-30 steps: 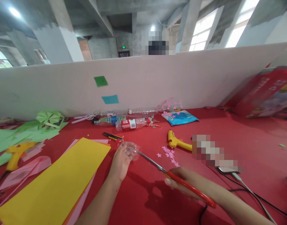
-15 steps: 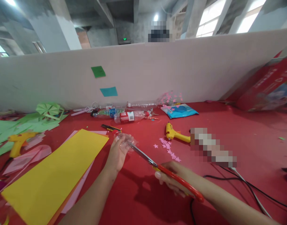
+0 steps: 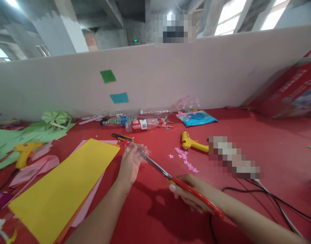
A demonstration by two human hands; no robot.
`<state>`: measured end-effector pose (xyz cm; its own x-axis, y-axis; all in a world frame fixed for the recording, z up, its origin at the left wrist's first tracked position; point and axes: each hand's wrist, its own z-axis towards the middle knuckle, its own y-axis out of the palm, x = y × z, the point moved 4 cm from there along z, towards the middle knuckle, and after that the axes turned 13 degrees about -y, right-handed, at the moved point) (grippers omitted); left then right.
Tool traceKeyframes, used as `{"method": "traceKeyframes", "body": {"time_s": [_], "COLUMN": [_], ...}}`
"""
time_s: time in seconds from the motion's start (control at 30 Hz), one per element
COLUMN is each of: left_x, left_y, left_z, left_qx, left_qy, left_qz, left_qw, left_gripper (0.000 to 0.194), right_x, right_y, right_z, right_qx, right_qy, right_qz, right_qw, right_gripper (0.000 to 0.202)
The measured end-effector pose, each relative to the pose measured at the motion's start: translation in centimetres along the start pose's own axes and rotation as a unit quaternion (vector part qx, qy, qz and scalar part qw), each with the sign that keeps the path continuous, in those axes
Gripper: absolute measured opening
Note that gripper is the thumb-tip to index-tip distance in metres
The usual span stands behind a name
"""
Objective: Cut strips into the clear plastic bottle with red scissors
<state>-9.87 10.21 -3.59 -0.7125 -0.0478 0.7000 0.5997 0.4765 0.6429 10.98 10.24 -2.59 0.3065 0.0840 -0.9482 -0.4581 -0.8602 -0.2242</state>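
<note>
My left hand [image 3: 131, 162] grips a clear plastic bottle piece [image 3: 144, 150] with a red cap, held above the red table. My right hand [image 3: 191, 191] is closed around the red handles of a large pair of scissors [image 3: 157, 166]. The scissors' blades reach left to the clear plastic, and their tips lie at or over it beside my left fingers. Whether the blades bite into the plastic I cannot tell. A black and yellow utility knife [image 3: 122, 137] lies just behind my left hand. Pink paper stars [image 3: 187, 161] are scattered to the right of the blades.
Yellow paper [image 3: 66, 186] lies on coloured sheets at left, near a yellow glue gun [image 3: 24, 154] and green paper [image 3: 15, 139]. Another glue gun [image 3: 193, 144] and cables [image 3: 251, 191] lie right. Plastic bottles [image 3: 140, 125] and a blue packet [image 3: 197, 118] lie before the white partition [image 3: 155, 74].
The view has shifted slightly, so the table things appear a little further right. Both hands keep their grips, and the scissors stay at the clear plastic.
</note>
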Motion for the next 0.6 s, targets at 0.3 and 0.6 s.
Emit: {"method": "traceKeyframes", "body": {"time_s": [0.3,0.6], "left_x": [0.42,0.42], "left_y": [-0.09,0.03], "left_z": [0.18,0.18], "left_qx": [-0.007,-0.020], "left_qy": [0.020,0.038], "left_qz": [-0.004,0.012], "left_qw": [1.000,0.999], "left_gripper": [0.015,0.019], "right_x": [0.63,0.94], "right_y": [-0.03,0.06], "right_z": [0.05,0.16], "right_qx": [0.006,0.010], "right_qy": [0.007,0.013], "right_qz": [-0.003,0.004], "right_qw": [1.000,1.000], "right_gripper": [0.050,0.050]}}
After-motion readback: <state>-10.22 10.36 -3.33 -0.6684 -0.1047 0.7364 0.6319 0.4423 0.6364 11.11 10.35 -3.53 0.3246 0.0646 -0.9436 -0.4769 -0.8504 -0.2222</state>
